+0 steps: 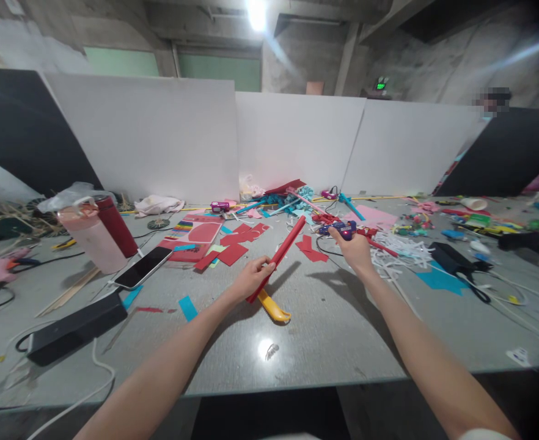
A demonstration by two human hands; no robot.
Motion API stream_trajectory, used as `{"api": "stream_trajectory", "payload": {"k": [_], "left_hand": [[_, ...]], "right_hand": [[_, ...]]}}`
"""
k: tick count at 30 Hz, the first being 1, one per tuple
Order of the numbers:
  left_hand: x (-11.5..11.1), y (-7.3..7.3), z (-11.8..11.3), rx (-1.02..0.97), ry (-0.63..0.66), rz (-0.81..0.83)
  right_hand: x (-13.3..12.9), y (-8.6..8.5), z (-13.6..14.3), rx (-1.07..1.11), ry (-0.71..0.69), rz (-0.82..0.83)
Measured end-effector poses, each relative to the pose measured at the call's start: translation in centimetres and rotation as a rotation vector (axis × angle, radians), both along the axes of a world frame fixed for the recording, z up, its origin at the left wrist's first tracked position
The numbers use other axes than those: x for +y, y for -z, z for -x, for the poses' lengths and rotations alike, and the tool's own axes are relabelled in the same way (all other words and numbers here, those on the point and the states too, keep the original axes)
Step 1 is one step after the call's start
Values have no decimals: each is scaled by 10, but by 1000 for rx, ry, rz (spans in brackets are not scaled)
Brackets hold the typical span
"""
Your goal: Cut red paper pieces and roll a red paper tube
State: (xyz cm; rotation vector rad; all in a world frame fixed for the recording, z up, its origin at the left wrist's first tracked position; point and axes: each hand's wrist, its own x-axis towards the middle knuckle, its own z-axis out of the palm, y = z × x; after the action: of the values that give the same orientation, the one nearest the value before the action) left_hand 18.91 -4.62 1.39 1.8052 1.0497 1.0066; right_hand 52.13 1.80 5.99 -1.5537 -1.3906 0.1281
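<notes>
My left hand (252, 278) is closed around a slim red paper tube (290, 241), which slants up and away from me over the table. Under the tube's lower end lies a yellow plastic-handled tool (275, 307), partly covered. Farther right, my right hand (354, 247) is closed on a small blue-purple glue gun (340, 229), its front pointing left and its grip mostly hidden by my fingers. A dark cord runs on the table near it. Cut red paper pieces (233, 253) lie left of the tube, and another red scrap (312, 249) lies between my hands.
A phone (144, 267), a pink bottle (90, 238), a red bottle (117, 226) and a black power strip (77, 329) stand or lie at left. White paper strips (402, 253) and a black adapter (457, 263) are at right. White panels (297, 146) border the back.
</notes>
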Motion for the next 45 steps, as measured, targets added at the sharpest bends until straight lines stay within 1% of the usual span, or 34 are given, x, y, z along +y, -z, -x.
{"api": "stream_trajectory", "payload": {"k": [5, 9, 11, 17, 19, 24, 27, 33, 39, 42, 45], "left_hand": [[-1, -1, -1, -3, -13, 22], [-1, -1, 0, -19, -7, -7], [-1, -1, 0, -18, -13, -11], [-2, -2, -1, -58, 5, 37], [-2, -2, -1, -62, 6, 45], [-2, -4, -2, -81, -3, 55], [-2, -5, -2, -57, -14, 38], [-1, -4, -2, -71, -17, 52], [-3, -6, -3, -92, -23, 54], [-3, -6, -3, -103, -27, 68], [-1, -4, -2, -109, -38, 68]], "right_hand": [[-1, -2, 1, 43, -22, 15], [-2, -2, 5, 103, -78, -56], [-1, -1, 6, 115, -84, -88], [6, 7, 2, -18, 9, -96], [8, 9, 0, -55, 21, -91], [10, 11, -3, -126, -58, -62], [9, 11, -2, -152, -69, -47], [7, 10, 2, -155, -128, -5], [6, 9, 3, -162, -115, -9], [7, 10, 2, -175, -72, -16], [10, 13, 1, -253, -18, 57]]}}
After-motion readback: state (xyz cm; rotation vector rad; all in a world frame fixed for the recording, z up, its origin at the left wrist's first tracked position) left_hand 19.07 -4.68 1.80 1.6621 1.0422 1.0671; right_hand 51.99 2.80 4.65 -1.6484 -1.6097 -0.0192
